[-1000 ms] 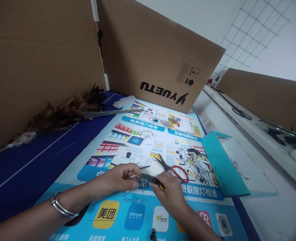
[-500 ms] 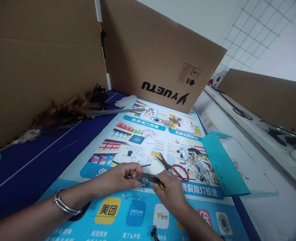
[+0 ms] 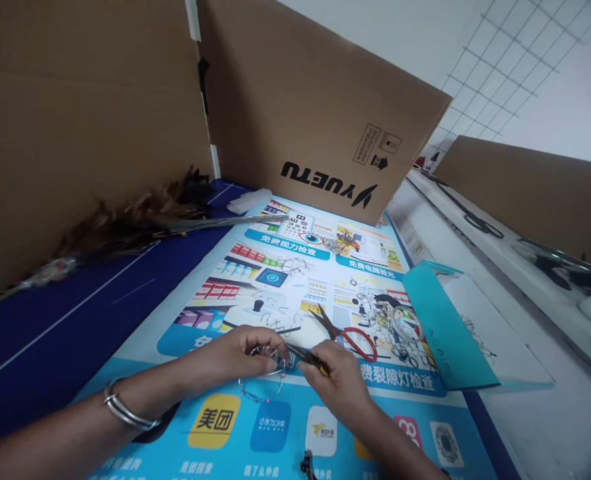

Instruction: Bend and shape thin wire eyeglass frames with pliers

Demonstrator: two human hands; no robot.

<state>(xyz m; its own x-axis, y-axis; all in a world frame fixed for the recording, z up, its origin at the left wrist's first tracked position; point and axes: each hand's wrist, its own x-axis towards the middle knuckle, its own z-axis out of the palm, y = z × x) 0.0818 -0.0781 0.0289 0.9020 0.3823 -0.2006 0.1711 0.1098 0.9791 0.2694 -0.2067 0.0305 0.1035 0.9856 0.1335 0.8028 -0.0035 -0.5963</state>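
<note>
Pinched in my left hand [image 3: 248, 353] is a thin beaded wire loop [image 3: 255, 398], with pink and clear beads along it; part hangs below the fingers. My right hand [image 3: 338, 377] is closed round a pair of pliers [image 3: 305, 355] with dark jaws and a bit of yellow on the handle. The pliers' tip points left and meets the loop beside my left fingertips. Whether the jaws grip the wire is too small to tell. Just beyond my right hand lie red-handled scissors [image 3: 348, 337], blades apart.
Behind the scissors spreads a pile of wire pieces and rings [image 3: 395, 320], with a roll of tape [image 3: 407, 323] on it. A teal folder [image 3: 448, 327] stands at right. Brown feathers [image 3: 135, 220] lie left, and cardboard panels [image 3: 320, 107] wall the back. A small dark tool [image 3: 307, 463] sits near the front.
The beaded loop has turned in my left fingers and now hangs wider and lower. The pliers stay close to it, in nearly the same place.
</note>
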